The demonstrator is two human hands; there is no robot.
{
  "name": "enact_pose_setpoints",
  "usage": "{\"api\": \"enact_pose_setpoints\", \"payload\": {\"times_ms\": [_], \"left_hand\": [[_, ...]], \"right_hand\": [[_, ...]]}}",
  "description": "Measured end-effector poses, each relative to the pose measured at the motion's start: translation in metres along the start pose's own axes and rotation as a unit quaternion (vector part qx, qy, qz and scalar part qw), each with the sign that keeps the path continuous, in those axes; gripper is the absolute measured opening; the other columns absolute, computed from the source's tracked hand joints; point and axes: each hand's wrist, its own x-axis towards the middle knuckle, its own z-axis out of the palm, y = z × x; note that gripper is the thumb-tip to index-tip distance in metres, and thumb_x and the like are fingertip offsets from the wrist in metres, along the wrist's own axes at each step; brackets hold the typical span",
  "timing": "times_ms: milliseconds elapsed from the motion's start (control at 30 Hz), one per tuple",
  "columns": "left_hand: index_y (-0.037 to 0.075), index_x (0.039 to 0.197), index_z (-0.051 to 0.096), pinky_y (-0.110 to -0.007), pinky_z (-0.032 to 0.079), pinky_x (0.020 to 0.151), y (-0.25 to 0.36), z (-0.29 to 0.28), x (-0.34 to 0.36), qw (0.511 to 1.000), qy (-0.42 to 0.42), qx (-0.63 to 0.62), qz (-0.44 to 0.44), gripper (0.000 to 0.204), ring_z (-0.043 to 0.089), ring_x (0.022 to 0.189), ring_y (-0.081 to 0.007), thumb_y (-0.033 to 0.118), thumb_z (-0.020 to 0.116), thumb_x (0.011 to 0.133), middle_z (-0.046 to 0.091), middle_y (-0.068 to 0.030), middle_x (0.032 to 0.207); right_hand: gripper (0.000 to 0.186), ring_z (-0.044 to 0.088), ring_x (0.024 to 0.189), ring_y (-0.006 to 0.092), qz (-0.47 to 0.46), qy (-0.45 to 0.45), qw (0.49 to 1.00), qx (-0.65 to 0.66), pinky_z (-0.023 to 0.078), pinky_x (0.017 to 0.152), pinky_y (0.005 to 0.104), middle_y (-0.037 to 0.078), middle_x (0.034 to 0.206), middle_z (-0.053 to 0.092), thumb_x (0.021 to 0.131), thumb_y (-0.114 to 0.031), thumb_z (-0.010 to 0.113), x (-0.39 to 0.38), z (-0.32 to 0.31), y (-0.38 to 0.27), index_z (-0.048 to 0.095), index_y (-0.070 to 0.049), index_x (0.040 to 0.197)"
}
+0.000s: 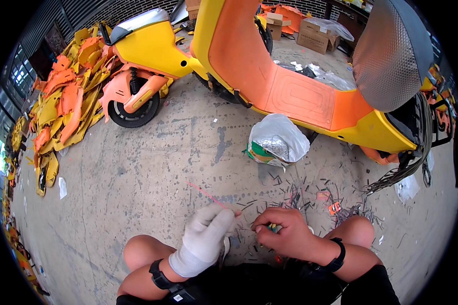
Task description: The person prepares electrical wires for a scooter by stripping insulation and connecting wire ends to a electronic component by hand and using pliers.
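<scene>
My left hand, in a white glove, is closed near the lower middle, pinching a thin red wire that extends up and to the left. My bare right hand is closed just to its right, around a small tool with yellow-green handles, mostly hidden by my fingers, with a thin strand between its thumb and index. Short dark wire scraps and a small orange-red piece lie scattered on the concrete floor beyond and right of my hands.
A yellow-and-orange scooter stands across the top. A bag-lined bucket sits below it. A pile of orange and yellow panels fills the left. Cardboard boxes are at the back, a plastic bag at the right.
</scene>
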Motion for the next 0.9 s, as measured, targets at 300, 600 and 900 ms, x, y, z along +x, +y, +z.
{"api": "enact_pose_setpoints", "payload": {"times_ms": [300,600,900], "left_hand": [[-0.005,0.099,0.057,-0.032,0.037,0.065,0.023,-0.005,0.007,0.997,0.059,-0.026,0.053,0.015,0.039,0.061,-0.0131,0.007,0.048,0.101,0.044,-0.0014,0.064],[-0.002,0.094,0.057,-0.031,0.033,0.062,0.032,-0.007,0.008,0.990,0.065,-0.046,0.119,0.018,0.034,0.058,-0.0131,0.011,0.048,0.102,0.038,0.0004,0.062],[0.000,0.097,0.057,-0.030,0.033,0.063,0.067,-0.043,0.029,0.957,0.121,-0.103,0.242,0.021,0.035,0.061,-0.0131,0.018,0.049,0.106,0.040,0.0004,0.067]], "right_hand": [[0.008,0.070,0.075,0.0231,0.020,-0.001,1.000,-0.001,0.054,0.070,0.0324,0.009,0.083,0.072,0.081,-0.005,0.070,-0.002,-0.007,0.002,0.071,-0.004,0.088],[0.008,0.069,0.076,0.0237,-0.009,0.008,0.999,-0.031,0.053,0.073,0.0339,0.007,0.082,0.072,0.079,-0.006,0.071,-0.003,-0.009,0.003,0.072,-0.007,0.087],[0.009,0.070,0.078,0.0187,0.042,-0.002,0.999,0.005,0.053,0.071,0.0303,0.008,0.084,0.072,0.083,-0.005,0.069,-0.007,-0.014,0.016,0.071,-0.004,0.092]]}}
